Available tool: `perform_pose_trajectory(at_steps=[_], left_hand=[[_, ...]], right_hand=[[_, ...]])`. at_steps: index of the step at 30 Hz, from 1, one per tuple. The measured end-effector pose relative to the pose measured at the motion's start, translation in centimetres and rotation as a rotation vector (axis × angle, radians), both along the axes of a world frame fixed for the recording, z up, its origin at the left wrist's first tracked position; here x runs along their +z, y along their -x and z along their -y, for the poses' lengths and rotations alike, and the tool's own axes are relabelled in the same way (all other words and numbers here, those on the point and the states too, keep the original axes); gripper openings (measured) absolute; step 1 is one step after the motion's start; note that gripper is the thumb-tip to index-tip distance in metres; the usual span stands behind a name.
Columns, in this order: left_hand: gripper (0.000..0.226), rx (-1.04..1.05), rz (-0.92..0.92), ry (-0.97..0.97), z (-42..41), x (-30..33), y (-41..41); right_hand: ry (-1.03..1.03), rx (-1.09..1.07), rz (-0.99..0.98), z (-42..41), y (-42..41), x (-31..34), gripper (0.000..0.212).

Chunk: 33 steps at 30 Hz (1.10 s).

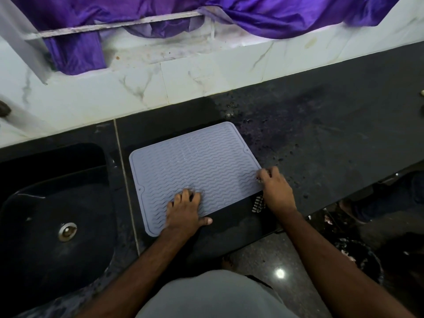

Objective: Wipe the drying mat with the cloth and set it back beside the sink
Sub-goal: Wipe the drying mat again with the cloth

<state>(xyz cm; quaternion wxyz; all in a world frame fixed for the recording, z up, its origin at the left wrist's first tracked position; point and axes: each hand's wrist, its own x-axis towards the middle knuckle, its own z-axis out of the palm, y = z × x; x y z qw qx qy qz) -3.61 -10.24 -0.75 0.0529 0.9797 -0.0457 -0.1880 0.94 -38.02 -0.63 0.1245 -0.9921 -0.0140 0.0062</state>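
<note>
A black sink [52,203] is sunk into the left end of the dark stone counter [321,134], its round metal drain [67,231] showing in the basin. A pale seam [125,180] runs front to back between the sink and the mat [195,166]. Behind the counter's back edge stands a white marbled tile wall [183,74], and above it purple cloth [263,17] hangs over a ledge. The counter right of the mat is wet, with scattered drops and a smeared patch toward the back edge. Nothing lies on top of the mat but the two hands.

The mat is a pale grey-lilac rectangle with rounded corners, a raised rim and rows of wavy ridges. It lies flat on the counter just right of the seam, turned slightly so its near left corner comes close to the counter's front edge.

The left hand [184,212] presses on the mat's near edge, fingers curled down onto the ridges and thumb stretched out along the counter; it clasps nothing that can be seen. The right hand [275,187] is at the mat's near right corner, fingers curled there; whether they pinch the mat's edge cannot be told. A striped cloth [258,204] pokes out from under that hand, on the counter just off the mat's corner.
</note>
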Motion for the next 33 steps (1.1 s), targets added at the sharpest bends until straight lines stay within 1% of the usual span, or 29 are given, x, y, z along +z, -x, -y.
perform_pose_trajectory(at_steps=[3, 7, 9, 11, 12, 15, 17, 20, 22, 24, 25, 26, 28, 30, 32, 33], left_hand=[[0.093, -0.005, 0.006, -0.016, 0.1, 0.1, -0.1], [0.093, -0.011, 0.000, -0.033, 0.4, 0.0, -0.3], [0.093, -0.008, -0.001, -0.041, 0.4, 0.1, -0.3], [0.092, -0.008, -0.001, -0.045, 0.5, 0.1, -0.3], [0.092, -0.008, 0.003, -0.045, 0.5, 0.1, -0.3], [0.091, -0.005, 0.008, -0.040, 0.6, 0.2, -0.3], [0.092, -0.004, 0.001, -0.040, 0.6, 0.2, -0.3], [0.094, 0.001, -0.009, -0.034, 0.5, 0.1, -0.2], [0.093, 0.001, 0.005, -0.039, 0.4, 0.0, -0.1], [0.091, 0.011, 0.001, -0.033, 0.5, 0.1, -0.1], [0.091, 0.017, -0.006, -0.032, 0.6, 0.2, -0.1], [0.090, 0.023, -0.009, -0.033, 0.7, 0.2, -0.1], [0.089, 0.031, -0.014, -0.034, 0.8, 0.4, -0.3], [0.089, 0.028, -0.010, -0.045, 0.9, 0.4, -0.4], [0.089, 0.026, -0.009, -0.064, 1.0, 0.4, -0.4], [0.090, 0.024, -0.011, -0.077, 1.1, 0.5, -0.4]], right_hand=[[-0.145, -0.129, 0.091, 1.3, -0.1, 1.4, 0.027], [-0.273, -0.205, 0.134, 1.5, 0.2, 3.3, 0.031], [-0.341, -0.214, 0.123, 1.2, 0.0, 3.1, 0.032], [-0.381, -0.148, 0.055, 0.4, -0.3, 2.2, 0.033], [-0.363, -0.081, 0.010, -0.1, -0.6, 1.5, 0.032], [-0.198, 0.099, -0.083, -0.6, -0.9, -0.5, 0.032], [-0.162, 0.127, -0.049, 0.1, -0.6, -1.1, 0.033], [-0.192, 0.101, -0.019, 0.8, 0.0, -1.0, 0.046], [-0.149, 0.193, 0.010, 0.8, 0.2, -1.0, 0.040], [-0.018, 0.368, 0.031, 0.7, -0.1, -1.2, 0.027], [0.079, 0.446, 0.046, 1.0, -0.5, -1.3, 0.024], [0.161, 0.481, 0.024, 1.2, -0.9, -1.0, 0.022], [0.327, 0.383, -0.052, 1.8, -1.1, 0.5, 0.023], [0.504, 0.176, -0.051, 3.1, -0.9, 2.3, 0.022], [0.570, 0.018, 0.004, 4.1, -0.5, 4.2, 0.019], [0.558, -0.008, 0.027, 4.2, -0.4, 4.8, 0.016]])
